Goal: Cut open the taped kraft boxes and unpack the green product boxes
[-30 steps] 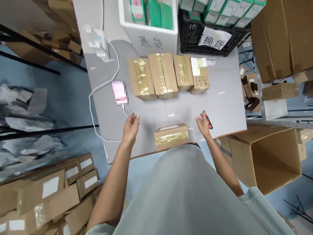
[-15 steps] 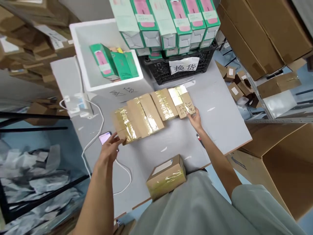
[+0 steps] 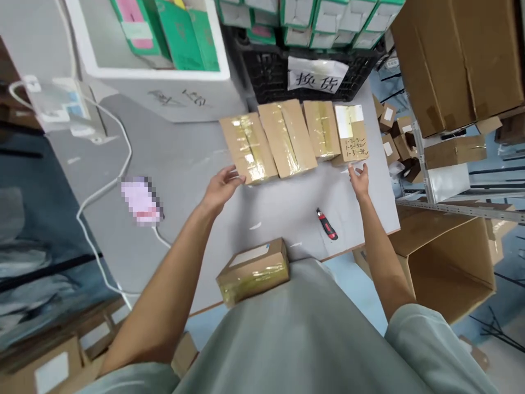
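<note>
Several taped brown cartons stand in a row across the grey table. My left hand (image 3: 223, 189) is at the near left corner of the leftmost carton (image 3: 249, 148), its fingers apart and touching the edge. Beside it are a larger carton (image 3: 287, 137) and a narrower one (image 3: 322, 129). The rightmost carton (image 3: 353, 139) bears a white label and handwritten numbers. My right hand (image 3: 360, 178) is at its near edge with fingers spread. Against my body another taped carton (image 3: 254, 271) rests at the table's front edge.
A red and black cutter (image 3: 327, 224) lies right of centre. On the left are a phone (image 3: 141, 201), white cable and power strip (image 3: 77, 106). Behind stand a white foam box (image 3: 192, 98) and black crate (image 3: 266, 76). An open carton (image 3: 451, 268) stands at the right.
The row of cartons has shifted rightward along the table, and both hands have moved with it. My right hand has opened at the rightmost carton. The view has shifted, and the cutter now shows fully.
</note>
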Demonstrator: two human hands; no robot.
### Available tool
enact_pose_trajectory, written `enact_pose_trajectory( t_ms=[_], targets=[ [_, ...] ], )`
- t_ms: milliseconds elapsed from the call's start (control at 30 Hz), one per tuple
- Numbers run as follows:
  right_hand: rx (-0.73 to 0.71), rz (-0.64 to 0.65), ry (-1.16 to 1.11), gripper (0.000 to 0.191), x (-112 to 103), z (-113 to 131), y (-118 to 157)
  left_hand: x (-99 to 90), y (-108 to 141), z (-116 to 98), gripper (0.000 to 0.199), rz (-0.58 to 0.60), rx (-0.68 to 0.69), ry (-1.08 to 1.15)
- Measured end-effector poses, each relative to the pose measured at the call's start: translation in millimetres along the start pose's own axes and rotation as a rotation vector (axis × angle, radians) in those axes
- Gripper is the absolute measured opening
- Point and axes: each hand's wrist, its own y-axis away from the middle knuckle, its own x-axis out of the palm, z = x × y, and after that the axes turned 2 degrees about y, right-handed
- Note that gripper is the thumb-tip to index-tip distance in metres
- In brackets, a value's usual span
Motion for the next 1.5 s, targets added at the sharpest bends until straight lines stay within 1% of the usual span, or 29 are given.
enact_pose_trajectory(
  t_ms=[67, 100, 200, 267, 300, 333, 400, 467, 533, 600, 633, 667, 700, 800, 867, 900, 967, 1000, 1067, 1133, 1200, 1267, 1300, 1400, 1433, 1500],
  targets=[
    [0.115, 0.051, 0.083, 0.103, 10.9, -3.0, 40.4, -9.5, 18.2, 17.7, 0.072, 0.006, -0.018, -0.060],
    [0.152, 0.100, 0.132, 0.099, 17.3, -4.1, 64.8, -17.4, 29.7, 29.3, 0.072, 0.009, -0.027, -0.088],
    [0.178, 0.264, 0.289, 0.084, 33.7, -7.6, 138.7, -46.7, 74.0, 72.5, 0.074, 0.012, -0.050, -0.152],
    [0.184, 0.320, 0.373, 0.077, 38.9, -11.1, 176.9, -65.7, 110.9, 104.0, 0.080, 0.008, -0.075, -0.177],
    [0.171, 0.329, 0.405, 0.072, 39.6, -13.1, 190.9, -73.8, 130.9, 119.1, 0.085, 0.008, -0.094, -0.182],
    [0.147, 0.329, 0.429, 0.064, 39.4, -15.0, 201.4, -80.9, 151.3, 133.2, 0.092, 0.012, -0.115, -0.180],
    [0.080, 0.319, 0.454, 0.048, 37.8, -18.3, 213.6, -91.3, 190.8, 157.7, 0.110, 0.028, -0.156, -0.161],
    [0.021, 0.318, 0.457, 0.040, 36.9, -20.1, 218.2, -96.8, 224.7, 177.4, 0.132, 0.069, -0.159, -0.135],
    [-0.027, 0.327, 0.440, 0.037, 37.5, -20.3, 219.9, -98.2, 249.9, 193.3, 0.153, 0.125, -0.117, -0.118],
    [-0.074, 0.336, 0.378, 0.036, 38.7, -18.8, 221.3, -96.9, 265.1, 206.6, 0.169, 0.178, -0.045, -0.128],
    [-0.096, 0.345, 0.327, 0.036, 39.2, -17.2, 222.1, -95.8, 269.2, 212.5, 0.173, 0.194, -0.006, -0.143],
    [-0.115, 0.359, 0.269, 0.036, 39.2, -15.1, 222.9, -94.7, 271.2, 217.8, 0.172, 0.202, 0.031, -0.157],
    [-0.131, 0.378, 0.208, 0.037, 38.7, -12.1, 223.7, -93.6, 271.4, 222.8, 0.166, 0.201, 0.062, -0.162],
    [-0.181, 0.470, 0.051, 0.033, 32.1, 4.0, 227.5, -91.9, 264.2, 237.6, 0.131, 0.161, 0.093, -0.103],
    [-0.229, 0.568, 0.002, 0.030, 23.7, 22.4, 233.9, -92.1, 256.4, 248.7, 0.114, 0.107, 0.069, -0.045],
    [-0.257, 0.625, -0.002, 0.030, 19.1, 33.7, 239.1, -92.5, 252.4, 254.7, 0.110, 0.077, 0.054, -0.022],
    [-0.316, 0.750, 0.019, 0.038, 11.4, 58.9, 253.9, -93.4, 244.9, 266.4, 0.106, 0.046, 0.032, 0.003],
    [-0.343, 0.819, 0.037, 0.044, 9.2, 71.8, 263.5, -93.8, 241.5, 271.3, 0.104, 0.058, 0.032, 0.003],
    [-0.400, 0.971, 0.094, 0.055, 10.6, 95.6, 285.7, -93.8, 235.9, 277.1, 0.099, 0.125, 0.051, -0.019],
    [-0.505, 1.107, 0.202, 0.058, 21.0, 114.4, 310.0, -92.9, 233.0, 275.4, 0.093, 0.187, 0.067, -0.024],
    [-0.665, 1.185, 0.331, 0.056, 40.0, 127.8, 334.0, -91.8, 233.8, 265.7, 0.087, 0.200, 0.050, 0.026],
    [-0.812, 1.213, 0.432, 0.053, 64.7, 136.7, 355.6, -91.2, 238.6, 250.3, 0.084, 0.204, 0.036, 0.073],
    [-0.871, 1.221, 0.477, 0.051, 77.7, 140.0, 364.9, -91.2, 242.0, 241.9, 0.088, 0.220, 0.047, 0.067],
    [-1.028, 1.222, 0.657, 0.043, 111.0, 146.5, 384.9, -92.3, 253.0, 219.8, 0.115, 0.305, 0.142, -0.032],
    [-1.066, 1.217, 0.724, 0.041, 118.7, 147.5, 388.7, -92.7, 255.9, 214.6, 0.115, 0.320, 0.167, -0.050],
    [-1.096, 1.210, 0.816, 0.043, 128.2, 147.9, 392.5, -92.7, 259.7, 207.4, 0.105, 0.319, 0.185, -0.050]
  ],
)
